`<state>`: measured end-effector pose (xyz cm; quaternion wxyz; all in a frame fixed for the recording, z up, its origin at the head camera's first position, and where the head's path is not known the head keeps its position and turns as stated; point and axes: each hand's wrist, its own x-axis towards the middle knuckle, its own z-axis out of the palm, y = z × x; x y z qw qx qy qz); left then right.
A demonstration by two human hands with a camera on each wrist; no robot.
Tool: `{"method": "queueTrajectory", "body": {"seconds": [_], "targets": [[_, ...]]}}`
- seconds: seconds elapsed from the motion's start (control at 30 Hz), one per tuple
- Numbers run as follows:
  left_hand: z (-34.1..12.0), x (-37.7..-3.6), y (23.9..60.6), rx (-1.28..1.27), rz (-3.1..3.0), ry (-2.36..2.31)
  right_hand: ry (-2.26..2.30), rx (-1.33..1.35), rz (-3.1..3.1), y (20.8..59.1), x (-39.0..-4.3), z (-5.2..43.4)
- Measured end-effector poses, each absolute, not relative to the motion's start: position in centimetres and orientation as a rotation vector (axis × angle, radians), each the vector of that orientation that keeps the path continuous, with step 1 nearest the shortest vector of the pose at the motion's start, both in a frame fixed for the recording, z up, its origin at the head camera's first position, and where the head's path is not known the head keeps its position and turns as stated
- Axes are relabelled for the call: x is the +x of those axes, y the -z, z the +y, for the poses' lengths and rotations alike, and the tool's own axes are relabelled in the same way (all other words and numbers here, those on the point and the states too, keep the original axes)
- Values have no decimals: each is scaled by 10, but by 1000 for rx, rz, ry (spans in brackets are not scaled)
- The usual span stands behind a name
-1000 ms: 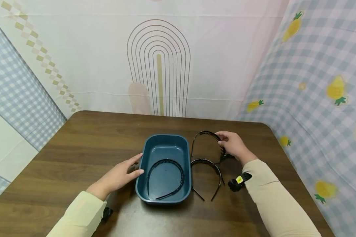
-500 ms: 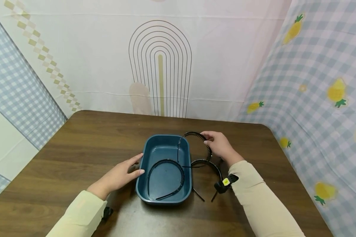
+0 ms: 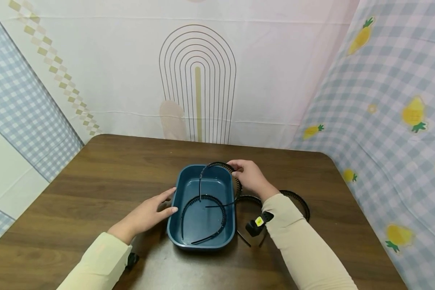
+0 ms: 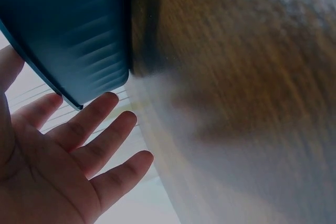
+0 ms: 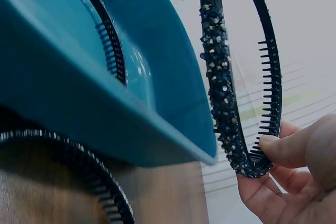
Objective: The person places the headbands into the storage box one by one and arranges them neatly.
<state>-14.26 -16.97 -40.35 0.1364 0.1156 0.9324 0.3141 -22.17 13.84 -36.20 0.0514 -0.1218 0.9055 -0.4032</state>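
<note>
The fingers of the right hand pinch a beaded black headband, thumb on the inner, toothed side and the other fingers on the outside of the band. The band is held up on edge over the far right part of a blue tray, its curve upward and its slim ends reaching down across the tray in the head view; I cannot tell whether it touches the rim.

The left hand grasps nothing: its fingers are spread and relaxed, with the thumb and index fingertip at the tray's left rim and the other fingertips along the outside.

Inside the tray, toward its near end, lies a toothed headband. Just right of the tray, on the desk, is a third headband, partly hidden by the right wrist. A fourth headband lies farther right, its curve showing beyond the right sleeve, which hides the rest.

Both sleeves are pale, and a black device with a yellow label sits at the right wrist. Behind the desk hangs a white cloth with line arches; to the right hangs a blue checked cloth with yellow fruit.
</note>
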Motion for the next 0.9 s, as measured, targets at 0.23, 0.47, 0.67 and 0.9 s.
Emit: {"method": "queueTrajectory", "body": {"seconds": [0.23, 0.47, 0.67, 0.9], "targets": [[-171, -142, 403, 351, 2694, -919, 1184, -409, 2749, 361, -222, 121], [-172, -143, 404, 361, 2697, -911, 1103, -456, 2727, 361, -217, 107], [-172, -144, 405, 361, 2696, -906, 1037, -526, 2698, 361, -216, 94], [-172, -145, 404, 367, 2687, -918, 991, -558, 2672, 365, -218, 85]]}}
